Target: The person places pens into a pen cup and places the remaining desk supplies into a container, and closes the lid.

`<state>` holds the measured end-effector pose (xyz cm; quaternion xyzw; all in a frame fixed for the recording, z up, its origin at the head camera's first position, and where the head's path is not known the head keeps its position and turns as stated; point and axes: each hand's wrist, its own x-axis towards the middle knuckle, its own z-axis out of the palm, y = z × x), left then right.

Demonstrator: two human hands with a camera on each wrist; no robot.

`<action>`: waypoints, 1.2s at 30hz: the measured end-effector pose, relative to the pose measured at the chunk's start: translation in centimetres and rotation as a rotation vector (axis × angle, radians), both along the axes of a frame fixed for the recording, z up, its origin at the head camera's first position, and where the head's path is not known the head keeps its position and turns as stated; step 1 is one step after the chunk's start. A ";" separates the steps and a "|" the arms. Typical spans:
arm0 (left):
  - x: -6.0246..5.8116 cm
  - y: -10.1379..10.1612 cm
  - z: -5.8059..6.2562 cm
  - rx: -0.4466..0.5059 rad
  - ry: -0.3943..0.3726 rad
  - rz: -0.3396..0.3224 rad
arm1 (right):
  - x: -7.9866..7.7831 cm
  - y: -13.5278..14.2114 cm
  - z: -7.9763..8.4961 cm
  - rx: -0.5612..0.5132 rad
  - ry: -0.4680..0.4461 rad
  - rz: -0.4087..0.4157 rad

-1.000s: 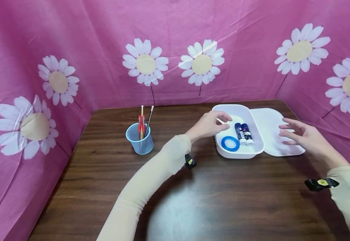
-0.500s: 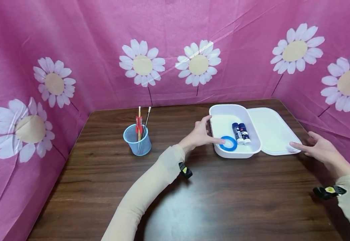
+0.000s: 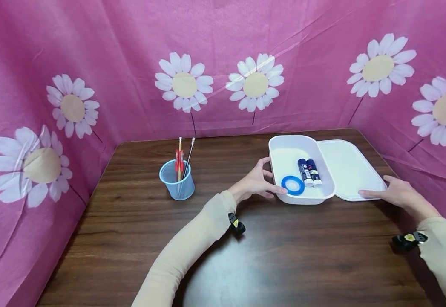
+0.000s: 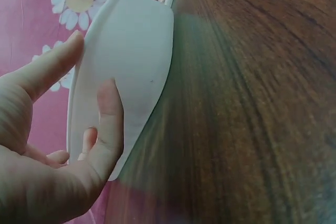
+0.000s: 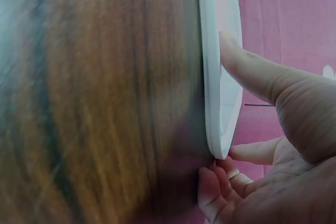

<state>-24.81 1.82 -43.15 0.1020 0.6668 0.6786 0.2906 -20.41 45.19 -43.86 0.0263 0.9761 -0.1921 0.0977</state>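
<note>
A white plastic box (image 3: 324, 194) lies open-topped at the back right. Inside it are a roll of blue tape (image 3: 300, 192) and two dark blue glue sticks (image 3: 303, 169) with white ends. My left hand (image 3: 254, 182) holds the box's left side, the thumb over the rim and the other fingers along the outer wall (image 4: 139, 40). To the right lies the flat white lid (image 3: 347, 168), partly behind the box. My right hand (image 3: 401, 195) pinches its near right corner. The thumb (image 5: 247, 64) is on top, other fingers at the edge, their tips partly hidden.
A light blue mesh pencil cup (image 3: 180, 189) with pencils and red pens (image 3: 179, 160) stands on the left of the brown wooden table (image 3: 138, 226). Pink cloth (image 3: 130, 42) printed with daisies hangs around the back and sides.
My left hand has come down from above the box onto its left side. My right hand has dropped from above the lid and now grips its near right corner.
</note>
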 end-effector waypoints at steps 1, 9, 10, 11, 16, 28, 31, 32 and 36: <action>0.1 0.1 0.0 -0.001 -0.010 0.003 | 0.0 -0.1 0.0 0.006 0.004 0.007; 0.1 0.4 0.1 0.004 -0.053 0.006 | 0.1 -0.1 0.4 -0.062 -0.037 -0.001; 0.1 0.4 0.1 0.001 -0.050 0.004 | 0.1 0.0 0.6 -0.080 -0.050 -0.005; 0.1 0.3 0.2 -0.003 -0.046 0.002 | 0.1 0.2 0.7 -0.095 -0.062 -0.008; 0.0 0.2 0.4 -0.022 -0.013 -0.013 | 0.1 0.6 1.0 -0.302 -0.161 -0.047; -0.1 -0.1 0.3 -0.051 0.010 -0.029 | 0.5 0.2 -0.1 -1.095 -0.200 -0.089; -0.1 -0.2 0.3 -0.055 0.013 -0.032 | 0.6 -0.1 -0.5 -1.308 -0.193 0.009; -0.1 -0.2 0.3 -0.054 0.012 -0.031 | 0.7 -0.2 -0.6 -1.381 -0.193 0.046; 0.0 -0.2 0.3 -0.053 0.015 -0.037 | 0.7 -0.8 -0.9 -1.615 -0.224 0.190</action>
